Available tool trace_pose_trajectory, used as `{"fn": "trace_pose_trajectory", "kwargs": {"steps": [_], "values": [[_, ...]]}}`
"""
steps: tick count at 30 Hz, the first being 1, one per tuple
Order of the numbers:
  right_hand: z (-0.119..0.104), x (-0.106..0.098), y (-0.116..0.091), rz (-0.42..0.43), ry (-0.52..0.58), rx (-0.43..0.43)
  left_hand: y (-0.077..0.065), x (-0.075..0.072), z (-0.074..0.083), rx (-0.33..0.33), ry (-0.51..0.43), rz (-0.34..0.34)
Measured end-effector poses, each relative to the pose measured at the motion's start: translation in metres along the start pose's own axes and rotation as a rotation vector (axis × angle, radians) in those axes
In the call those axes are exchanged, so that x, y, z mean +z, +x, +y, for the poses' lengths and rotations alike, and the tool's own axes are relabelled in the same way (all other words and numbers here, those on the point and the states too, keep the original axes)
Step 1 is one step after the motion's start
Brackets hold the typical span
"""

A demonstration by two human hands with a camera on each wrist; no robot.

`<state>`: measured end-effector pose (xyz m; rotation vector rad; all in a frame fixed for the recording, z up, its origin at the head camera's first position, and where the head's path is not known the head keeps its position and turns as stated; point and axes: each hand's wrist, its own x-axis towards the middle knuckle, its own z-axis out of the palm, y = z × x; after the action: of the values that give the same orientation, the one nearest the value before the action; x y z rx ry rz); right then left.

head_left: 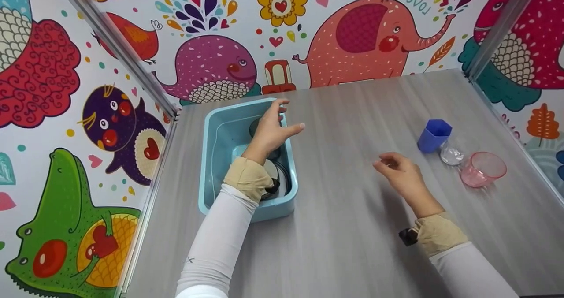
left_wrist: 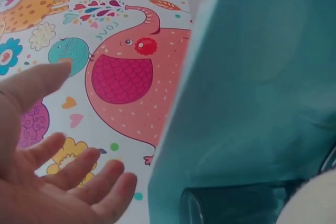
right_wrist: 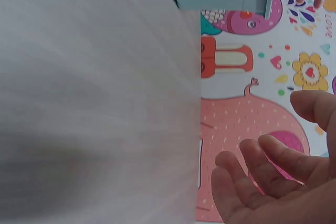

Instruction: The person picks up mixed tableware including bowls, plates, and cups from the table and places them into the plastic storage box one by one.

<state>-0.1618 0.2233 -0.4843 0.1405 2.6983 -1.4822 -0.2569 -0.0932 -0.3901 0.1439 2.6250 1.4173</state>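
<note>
Head view: one light-blue bin (head_left: 272, 210), by the table's (head_left: 335, 227) far left corner, a dark translucent cylinder (left_wrist: 236, 204) lying inside. One left hand (head_left: 269, 134), above the bin's right rim, empty, fingers loosely bent. One right hand (head_left: 404, 176), above the table, likewise empty, fingers curved. Toward the right edge, in a row: blue hexagonal cup (head_left: 434, 137), clear item (head_left: 452, 155), pink transparent cup (head_left: 482, 171).
</note>
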Motion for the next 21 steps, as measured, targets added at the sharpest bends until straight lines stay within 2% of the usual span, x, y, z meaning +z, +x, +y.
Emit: {"fn": "trace_pose_trajectory", "kwargs": {"steps": [8, 14, 21], "values": [[0.017, -0.023, 0.003, 0.087, -0.033, 0.007, -0.005, 0.009, 0.008, 0.032, 0.006, -0.024], [0.033, -0.041, 0.004, 0.155, -0.055, 0.058, -0.007, 0.014, 0.013, 0.043, 0.027, -0.047], [0.045, -0.057, 0.005, 0.158, -0.041, 0.121, -0.006, 0.019, 0.015, 0.046, 0.025, -0.057]]}}
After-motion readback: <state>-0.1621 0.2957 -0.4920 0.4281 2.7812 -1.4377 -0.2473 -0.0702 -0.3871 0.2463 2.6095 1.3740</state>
